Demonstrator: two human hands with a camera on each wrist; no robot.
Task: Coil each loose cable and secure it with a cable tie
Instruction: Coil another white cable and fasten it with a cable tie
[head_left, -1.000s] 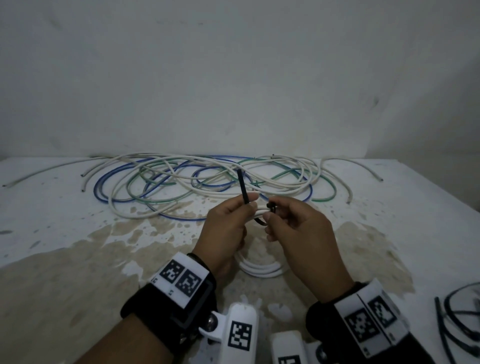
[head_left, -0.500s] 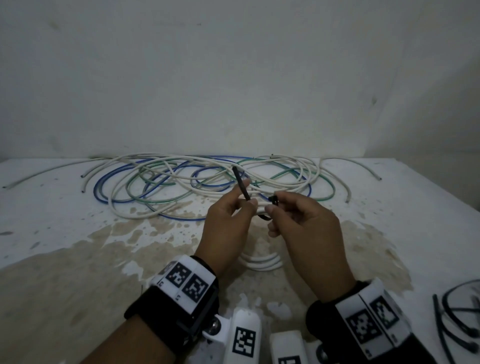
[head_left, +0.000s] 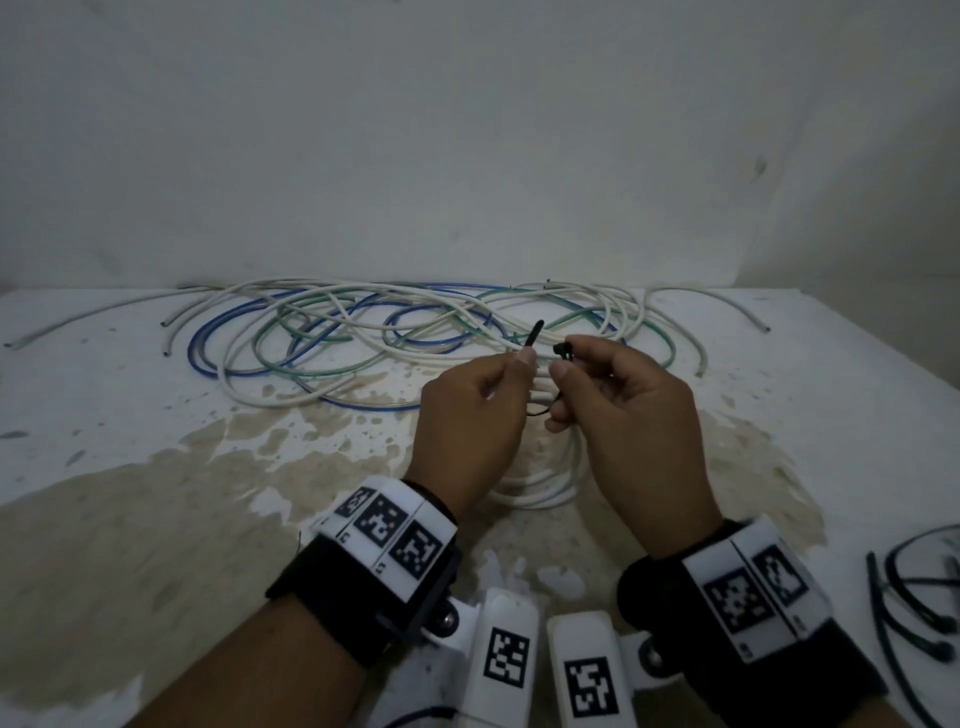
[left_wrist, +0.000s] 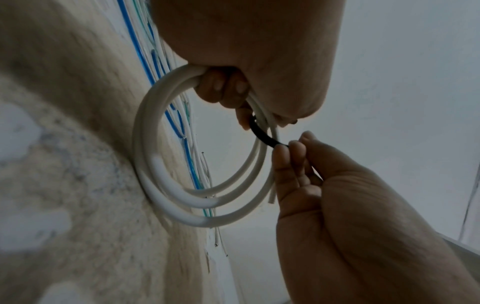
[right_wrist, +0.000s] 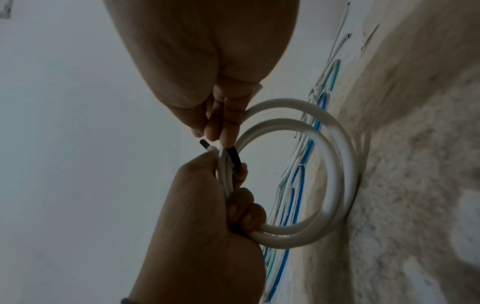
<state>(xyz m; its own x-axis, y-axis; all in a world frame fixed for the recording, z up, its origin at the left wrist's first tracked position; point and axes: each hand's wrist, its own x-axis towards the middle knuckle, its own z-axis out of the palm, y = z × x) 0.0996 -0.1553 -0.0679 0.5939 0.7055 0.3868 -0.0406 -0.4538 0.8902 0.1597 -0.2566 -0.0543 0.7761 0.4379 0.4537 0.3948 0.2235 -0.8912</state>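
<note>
A: Head view: what lies around the hands?

B: Loose white, blue and green cables (head_left: 415, 338) sprawl at twelve o'clock; black cable ties (head_left: 914, 597) lie at four o'clock. The hands hide most of the white coil (head_left: 540, 493).

A: And the fingers?

B: The left hand (head_left: 470, 415) curls round the coil's strands and pinches the tail of a black cable tie (head_left: 532, 338). The right hand (head_left: 623, 410) pinches the tie's head end.

A: The surface?

B: A white table (head_left: 156, 415), stained brown at six o'clock, against a plain pale wall (head_left: 467, 130).
</note>
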